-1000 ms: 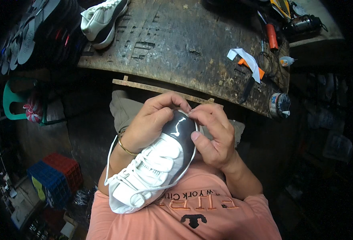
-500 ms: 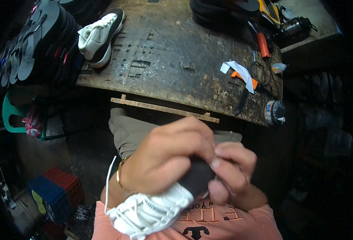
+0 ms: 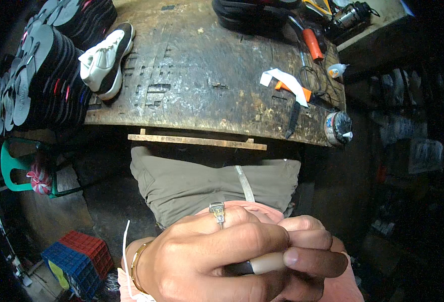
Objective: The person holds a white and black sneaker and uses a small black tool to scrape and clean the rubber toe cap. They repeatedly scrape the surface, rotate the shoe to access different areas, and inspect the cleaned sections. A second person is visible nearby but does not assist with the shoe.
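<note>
Shoe (image 3: 262, 262): white and black sneaker, almost wholly hidden inside clasped hands close under camera. Visible now: pale rounded strip of sole or toe edge plus dark patch beside it, showing between fingers; white lace (image 3: 126, 251) trailing out at left, past wrist. Held over lap, well apart from table. Tilt and facing cannot be told.

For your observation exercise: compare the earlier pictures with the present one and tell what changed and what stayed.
The hands, left and right, rose close to the camera, gripping the white-and-black sneaker, which they now almost wholly hide. The worn wooden workbench, the matching sneaker and the orange-handled tool lie as before.
</note>
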`<state>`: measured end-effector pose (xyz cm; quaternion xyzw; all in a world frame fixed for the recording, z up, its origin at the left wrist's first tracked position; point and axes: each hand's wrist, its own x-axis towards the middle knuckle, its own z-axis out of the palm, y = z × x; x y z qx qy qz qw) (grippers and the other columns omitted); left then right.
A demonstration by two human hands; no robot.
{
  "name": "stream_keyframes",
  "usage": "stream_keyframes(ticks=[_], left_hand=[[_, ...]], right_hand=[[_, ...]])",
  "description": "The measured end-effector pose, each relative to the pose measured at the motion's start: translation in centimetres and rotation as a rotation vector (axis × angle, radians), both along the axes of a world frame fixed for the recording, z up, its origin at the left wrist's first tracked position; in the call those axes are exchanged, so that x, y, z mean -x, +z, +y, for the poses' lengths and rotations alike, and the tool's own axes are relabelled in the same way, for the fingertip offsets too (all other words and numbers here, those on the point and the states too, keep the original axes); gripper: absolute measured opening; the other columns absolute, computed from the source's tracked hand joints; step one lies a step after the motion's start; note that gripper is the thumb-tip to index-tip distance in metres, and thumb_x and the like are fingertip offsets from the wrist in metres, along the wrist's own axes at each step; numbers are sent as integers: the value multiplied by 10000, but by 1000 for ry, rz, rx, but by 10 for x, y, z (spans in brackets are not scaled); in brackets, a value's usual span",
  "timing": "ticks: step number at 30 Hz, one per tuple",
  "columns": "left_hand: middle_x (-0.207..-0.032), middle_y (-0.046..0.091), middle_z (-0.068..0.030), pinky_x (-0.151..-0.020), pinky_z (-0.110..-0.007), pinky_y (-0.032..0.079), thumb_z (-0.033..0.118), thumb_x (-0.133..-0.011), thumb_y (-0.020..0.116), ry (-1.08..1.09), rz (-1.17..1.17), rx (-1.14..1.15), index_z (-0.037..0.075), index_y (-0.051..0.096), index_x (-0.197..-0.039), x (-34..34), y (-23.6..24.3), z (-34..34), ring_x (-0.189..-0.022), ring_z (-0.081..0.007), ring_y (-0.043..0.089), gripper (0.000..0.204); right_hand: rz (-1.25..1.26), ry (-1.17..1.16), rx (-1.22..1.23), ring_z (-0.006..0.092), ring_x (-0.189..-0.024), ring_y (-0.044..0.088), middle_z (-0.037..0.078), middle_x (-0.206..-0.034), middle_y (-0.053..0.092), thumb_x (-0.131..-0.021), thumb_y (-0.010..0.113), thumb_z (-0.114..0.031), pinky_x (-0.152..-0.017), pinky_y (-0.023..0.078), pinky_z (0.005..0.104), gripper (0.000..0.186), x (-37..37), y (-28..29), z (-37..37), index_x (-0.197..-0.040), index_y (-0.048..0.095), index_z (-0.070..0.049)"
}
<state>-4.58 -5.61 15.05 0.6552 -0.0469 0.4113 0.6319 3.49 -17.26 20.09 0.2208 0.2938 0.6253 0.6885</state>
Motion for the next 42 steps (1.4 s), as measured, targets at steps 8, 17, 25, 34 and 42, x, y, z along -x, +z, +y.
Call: stream_keyframes(ticks=[8,17,25,34,42], left_hand=[[-872,705,-181,-579,-299,553,137,-630,828,150,-76,-60,36,723,-741,-6,0,-12,-692,-240,706,183],[-866,700,-174,-567,-290,547,133,-626,842,169,-36,0,44,728,-750,-7,5,-16,-675,-221,691,191],[-866,703,-172,-546,-265,546,117,-666,843,137,-162,-167,36,738,-787,-15,-10,-3,-677,-188,692,180],[-837,703,-167,-532,-265,535,126,-670,841,242,-61,61,40,743,-783,-10,-3,-20,-660,-194,691,173],[-868,702,-178,-558,-273,545,184,-760,821,184,-111,19,15,735,-789,-10,0,-10,-710,-208,699,192]], right_hand=[[221,-3,229,-22,-423,378,-66,-573,332,-986,381,109,-362,277,154,361,7,14,3,-718,435,-126],[174,8,216,17,-459,382,-42,-620,346,-974,390,79,-401,306,184,286,2,-2,-10,-775,452,-117],[155,3,168,66,-543,428,9,-709,396,-957,434,36,-463,352,224,168,2,-8,-5,-859,481,-92],[-2,11,82,121,-638,479,65,-810,452,-938,484,-12,-534,403,268,62,2,-13,-8,-953,514,-64],[-2577,-312,394,170,-722,525,115,-900,501,-921,527,-55,-596,449,308,118,4,-30,-20,-1036,543,-39]])
